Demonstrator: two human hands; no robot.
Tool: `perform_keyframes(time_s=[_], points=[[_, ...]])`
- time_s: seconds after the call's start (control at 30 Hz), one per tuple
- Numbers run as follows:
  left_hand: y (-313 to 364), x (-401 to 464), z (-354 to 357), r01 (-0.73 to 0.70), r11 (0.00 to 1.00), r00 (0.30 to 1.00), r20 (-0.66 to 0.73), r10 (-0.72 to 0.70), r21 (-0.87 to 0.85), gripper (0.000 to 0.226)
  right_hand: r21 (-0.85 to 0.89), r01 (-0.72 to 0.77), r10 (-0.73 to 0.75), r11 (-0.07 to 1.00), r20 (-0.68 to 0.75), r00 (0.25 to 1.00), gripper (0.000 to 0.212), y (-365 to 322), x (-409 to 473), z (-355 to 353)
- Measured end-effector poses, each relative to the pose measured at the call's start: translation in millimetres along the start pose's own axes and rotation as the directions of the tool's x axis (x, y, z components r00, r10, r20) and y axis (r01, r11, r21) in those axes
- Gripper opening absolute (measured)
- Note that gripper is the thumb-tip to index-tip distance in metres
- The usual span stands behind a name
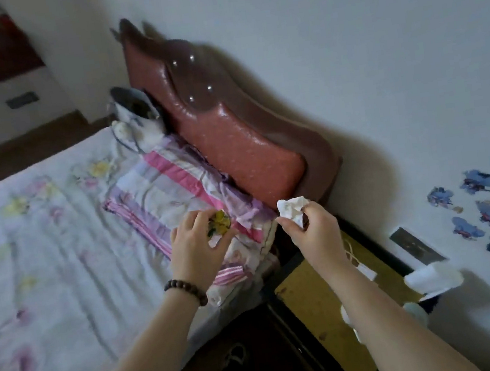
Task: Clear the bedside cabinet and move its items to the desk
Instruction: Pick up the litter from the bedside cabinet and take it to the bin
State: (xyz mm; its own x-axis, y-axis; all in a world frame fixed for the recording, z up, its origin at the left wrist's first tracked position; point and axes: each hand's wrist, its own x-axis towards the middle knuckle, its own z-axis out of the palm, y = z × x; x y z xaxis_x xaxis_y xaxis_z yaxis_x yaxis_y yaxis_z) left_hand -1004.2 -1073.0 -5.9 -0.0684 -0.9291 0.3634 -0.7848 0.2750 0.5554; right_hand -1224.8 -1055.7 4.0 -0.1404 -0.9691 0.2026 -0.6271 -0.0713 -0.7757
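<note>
A: While both hands hover over the bed edge, halfway through at best. Left hand (pixel 194 248) closed round a small yellow-green packet (pixel 219 224); right hand (pixel 312 232) pinching a crumpled tissue (pixel 292 211) with something dark tucked under it.

B: So both grips full. And the cabinet (pixel 312 304)?

A: Lower right, against the wall, yellow top with dark edging. Not cleared yet: a white cord with a tag (pixel 360 265) lying on it, a white folded thing (pixel 433 277) at the wall side, and a pale rounded object (pixel 414 312) partly hidden behind the right forearm. Too blurred to name that last one.

B: Desk anywhere?

A: Not in view. Nothing delivered there as far as can be told; probably a carry first, then a return for the rest.

B: And the room?

A: Dim. Bed (pixel 42 243) with a flowered white sheet, a pink-striped folded quilt (pixel 174 182) by a reddish padded headboard (pixel 230 134), a grey bag (pixel 138 115) at the far end. White wall with blue paint-like patches (pixel 483 210) and a socket plate (pixel 416 245) just above the cabinet.
</note>
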Motion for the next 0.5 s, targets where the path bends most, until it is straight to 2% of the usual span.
perform_keyframes(time_s=[0.13, 0.23, 0.37, 0.5], points=[[-38, -62, -70, 0.229, 0.969, 0.964, -0.161, -0.212, 0.094, 0.039, 0.059, 0.159, -0.167, 0.986, 0.195, 0.966, 0.028, -55, -9, 63], [-65, -119, -126, 0.411, 0.902, 0.884, -0.301, -0.358, 0.134, 0.04, 0.137, 0.25, -0.283, 0.959, 0.362, 0.888, 0.02, -108, -36, 120], [-92, -203, -195, 0.637, 0.759, 0.707, -0.495, -0.504, 0.137, 0.041, 0.255, 0.369, -0.448, 0.894, 0.522, 0.726, 0.028, -180, -90, 194], [-117, -299, -257, 0.785, 0.611, 0.521, -0.64, -0.564, 0.099, 0.042, 0.335, 0.459, -0.553, 0.822, 0.659, 0.51, 0.034, -251, -160, 260]])
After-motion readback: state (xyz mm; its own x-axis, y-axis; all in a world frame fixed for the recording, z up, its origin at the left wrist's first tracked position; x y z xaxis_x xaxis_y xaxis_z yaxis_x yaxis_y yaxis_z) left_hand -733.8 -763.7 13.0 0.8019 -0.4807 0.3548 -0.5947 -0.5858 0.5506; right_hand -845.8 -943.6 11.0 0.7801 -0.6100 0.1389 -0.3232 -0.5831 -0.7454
